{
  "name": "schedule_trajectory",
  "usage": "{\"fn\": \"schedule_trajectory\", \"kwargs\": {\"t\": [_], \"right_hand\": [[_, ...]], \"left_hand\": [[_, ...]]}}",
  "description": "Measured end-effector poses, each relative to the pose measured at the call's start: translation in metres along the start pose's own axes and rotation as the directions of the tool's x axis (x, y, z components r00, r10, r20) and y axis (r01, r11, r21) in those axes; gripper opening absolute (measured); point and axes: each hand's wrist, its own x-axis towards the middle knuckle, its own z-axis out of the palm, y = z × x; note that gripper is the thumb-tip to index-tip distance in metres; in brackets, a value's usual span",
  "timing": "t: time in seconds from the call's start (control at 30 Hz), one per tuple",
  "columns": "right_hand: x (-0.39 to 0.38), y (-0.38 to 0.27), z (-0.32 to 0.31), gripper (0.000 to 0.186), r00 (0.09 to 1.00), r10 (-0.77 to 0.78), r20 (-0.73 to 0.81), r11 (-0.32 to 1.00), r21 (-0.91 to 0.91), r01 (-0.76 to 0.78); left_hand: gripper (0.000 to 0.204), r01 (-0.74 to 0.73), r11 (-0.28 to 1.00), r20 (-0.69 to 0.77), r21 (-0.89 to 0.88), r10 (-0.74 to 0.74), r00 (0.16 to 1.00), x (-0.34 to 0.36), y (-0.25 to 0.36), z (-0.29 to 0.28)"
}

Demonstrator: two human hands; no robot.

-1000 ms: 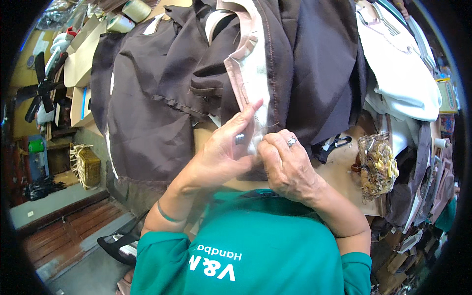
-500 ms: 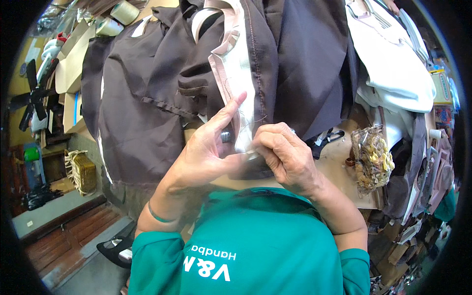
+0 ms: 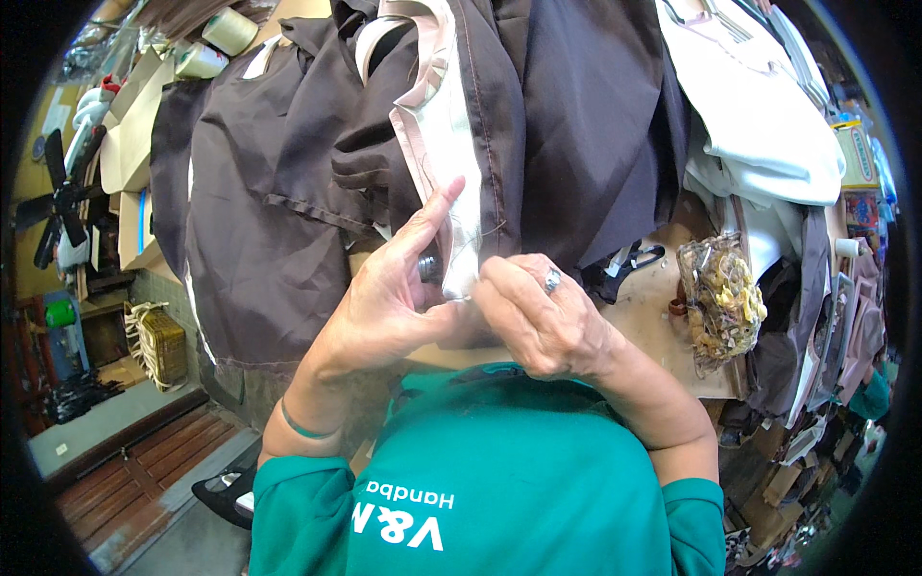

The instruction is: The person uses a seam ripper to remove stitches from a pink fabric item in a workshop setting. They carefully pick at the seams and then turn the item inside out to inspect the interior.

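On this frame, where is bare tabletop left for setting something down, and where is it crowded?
One bare strip of tan table lies between the right hand, the black scissors and the clear bag of yellowish bits. Everywhere else is crowded: dark brown fabric covers the left and middle, and white bags pile up at right.

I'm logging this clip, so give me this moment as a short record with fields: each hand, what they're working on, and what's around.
left hand: left hand raised, forefinger stretched up along the pale pink fabric strip, a small dark object, too hidden to identify, between thumb and fingers
right hand: right hand, a ring on one finger, pinching the strip's lower end beside the left hand
workpiece: pale strip running along the edge of the dark brown fabric
thread: thin thread looping off the strip
surroundings: wooden worktable, clear bag of yellowish bits, white fabric pile
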Motion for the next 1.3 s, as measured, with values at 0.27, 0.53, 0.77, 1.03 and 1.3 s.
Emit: {"fn": "schedule_trajectory", "kwargs": {"t": [0.27, 0.53, 0.77, 1.03, 1.3], "right_hand": [[0.009, 0.006, -0.005, 0.024, 0.948, 0.296, 0.116, 0.845, 0.431, -0.317], [-0.004, 0.004, -0.008, 0.027, 0.978, 0.203, 0.057, 0.972, 0.106, -0.208], [-0.004, 0.004, -0.008, 0.016, 0.926, 0.375, -0.03, 0.921, 0.123, -0.369], [-0.032, 0.02, -0.02, 0.012, 0.339, 0.865, 0.37, 0.052, 0.606, -0.794], [-0.032, 0.012, -0.075, 0.013, 0.633, 0.583, 0.509, 0.542, 0.337, -0.77]], "left_hand": [[0.083, 0.029, 0.999, 0.0, 0.024, -0.029, 1.0, 0.001, 0.0, -0.001], [0.073, -0.05, 0.996, -0.017, 0.073, 0.051, 0.999, 0.009, -0.005, 0.003], [0.066, -0.253, 0.955, -0.202, 0.152, 0.281, 0.938, 0.014, -0.019, 0.028], [0.067, -0.307, 0.91, -0.172, 0.278, 0.362, 0.916, 0.009, -0.016, 0.03], [0.055, -0.383, 0.828, 0.078, 0.41, 0.387, 0.919, 0.005, -0.003, 0.005]]}}
